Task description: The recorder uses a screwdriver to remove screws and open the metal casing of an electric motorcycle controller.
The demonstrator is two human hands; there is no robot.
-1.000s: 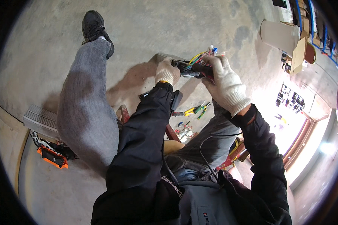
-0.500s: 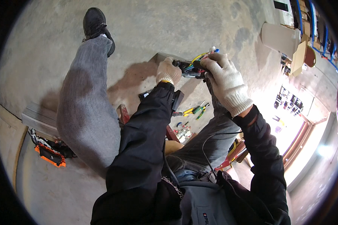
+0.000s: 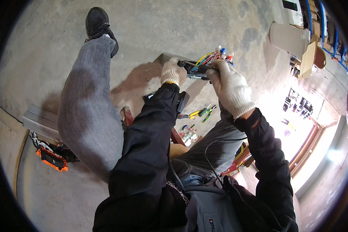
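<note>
My left hand (image 3: 173,72), in a white knit glove, is closed on the near side of a grey metal box (image 3: 164,57). A bundle of coloured wires (image 3: 209,58), yellow, red and blue-green among them, comes off the box's right end with small connectors at the tips. My right hand (image 3: 230,87), gloved in white too, pinches a short black rod-like piece (image 3: 203,69) beside those wires. The fingers cover part of this piece, so its exact kind cannot be made out. Pliers with yellow and green handles (image 3: 200,112) lie on the floor below the box.
Small loose parts (image 3: 189,135) lie between my legs, near a dark red metal frame (image 3: 176,137). At left are a stack of grey metal profiles (image 3: 40,121) and an orange-and-black item (image 3: 52,159). Cardboard boxes (image 3: 308,60) and blue racking (image 3: 335,42) stand at upper right.
My right hand has dropped slightly and turned, showing more of the wires and their connectors. My left hand remains in place on the metal box.
</note>
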